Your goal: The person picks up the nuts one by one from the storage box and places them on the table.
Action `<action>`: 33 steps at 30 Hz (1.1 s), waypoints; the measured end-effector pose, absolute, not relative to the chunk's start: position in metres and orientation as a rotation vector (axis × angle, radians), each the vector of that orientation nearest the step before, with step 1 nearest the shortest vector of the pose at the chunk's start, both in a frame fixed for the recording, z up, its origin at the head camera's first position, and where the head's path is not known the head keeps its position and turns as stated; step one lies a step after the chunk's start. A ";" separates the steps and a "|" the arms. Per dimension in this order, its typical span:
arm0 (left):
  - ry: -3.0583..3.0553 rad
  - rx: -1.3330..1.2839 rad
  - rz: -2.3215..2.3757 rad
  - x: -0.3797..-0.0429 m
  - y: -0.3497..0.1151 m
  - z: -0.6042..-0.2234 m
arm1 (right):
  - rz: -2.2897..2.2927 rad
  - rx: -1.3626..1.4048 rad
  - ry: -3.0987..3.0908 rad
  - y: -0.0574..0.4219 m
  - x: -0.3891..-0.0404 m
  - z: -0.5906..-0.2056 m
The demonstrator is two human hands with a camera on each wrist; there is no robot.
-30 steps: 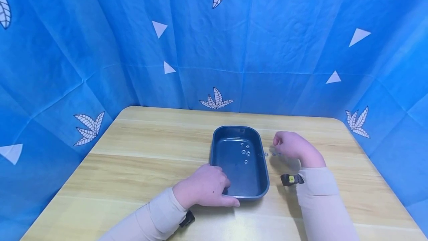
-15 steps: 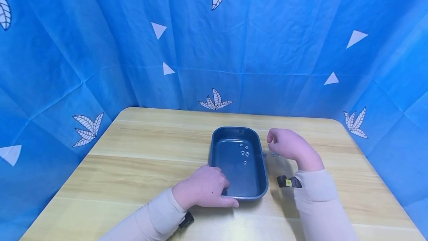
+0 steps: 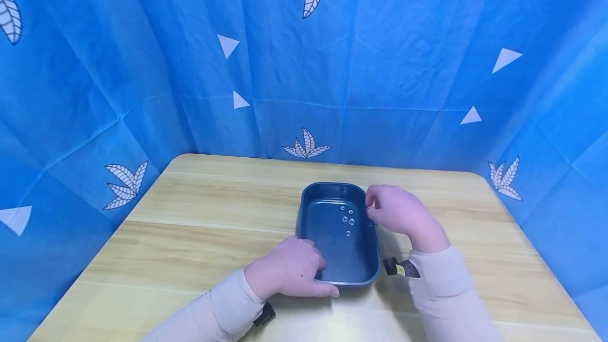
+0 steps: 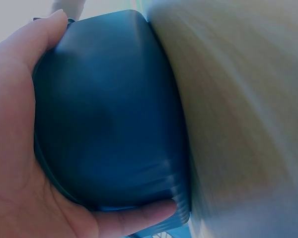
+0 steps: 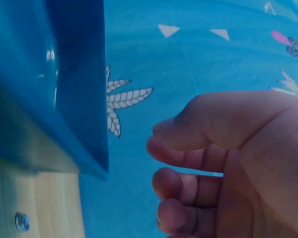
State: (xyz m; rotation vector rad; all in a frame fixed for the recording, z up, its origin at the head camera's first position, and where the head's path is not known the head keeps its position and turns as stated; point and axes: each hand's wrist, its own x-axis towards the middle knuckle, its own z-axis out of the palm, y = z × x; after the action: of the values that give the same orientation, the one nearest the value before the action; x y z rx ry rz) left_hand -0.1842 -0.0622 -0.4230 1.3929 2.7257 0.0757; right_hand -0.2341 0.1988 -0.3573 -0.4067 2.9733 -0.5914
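A dark blue plastic tray (image 3: 339,257) stands on the table, several small metal nuts (image 3: 351,221) lying in its far right part. My left hand (image 3: 287,269) grips its near left corner, fingers over the rim; in the left wrist view a finger lies along the outer wall (image 4: 104,114). At the tray's far right rim is my right hand (image 3: 401,214), thumb and index fingertips pinched together. They seem to pinch a nut, though the fingertips hide it almost wholly. The right wrist view shows a loose nut (image 5: 22,222) on the table beside the tray.
The light wooden table (image 3: 199,210) extends to both sides of the tray. A blue patterned curtain (image 3: 404,67) hangs behind and around it. Each wrist carries a small black camera, one (image 3: 401,267) close to the tray's right wall.
My right hand has moved left, from above the loose nuts on the table to the tray's right rim, fingertips still pinched. My left hand has stayed on the tray's corner.
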 end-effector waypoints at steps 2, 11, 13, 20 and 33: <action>2.729 1.396 0.077 -0.184 -0.062 -0.423 | -0.573 -0.421 2.987 0.197 -0.234 -0.357; 2.746 1.413 0.076 -0.184 -0.062 -0.424 | -0.517 -0.490 3.018 0.187 -0.234 -0.354; 2.754 1.420 0.074 -0.184 -0.062 -0.425 | -0.514 -0.495 3.010 0.184 -0.234 -0.353; 2.747 1.421 0.077 -0.184 -0.062 -0.426 | -0.452 -0.509 2.999 0.172 -0.240 -0.355; 2.751 1.430 0.071 -0.183 -0.062 -0.426 | -0.320 -0.480 2.919 0.147 -0.246 -0.358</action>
State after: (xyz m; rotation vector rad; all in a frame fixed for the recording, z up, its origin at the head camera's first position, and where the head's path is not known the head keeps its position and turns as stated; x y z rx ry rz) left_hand -0.1835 -0.0624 -0.4257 1.4299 2.7508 0.0711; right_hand -0.2460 0.1470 -0.3581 -0.4796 2.9191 -0.3196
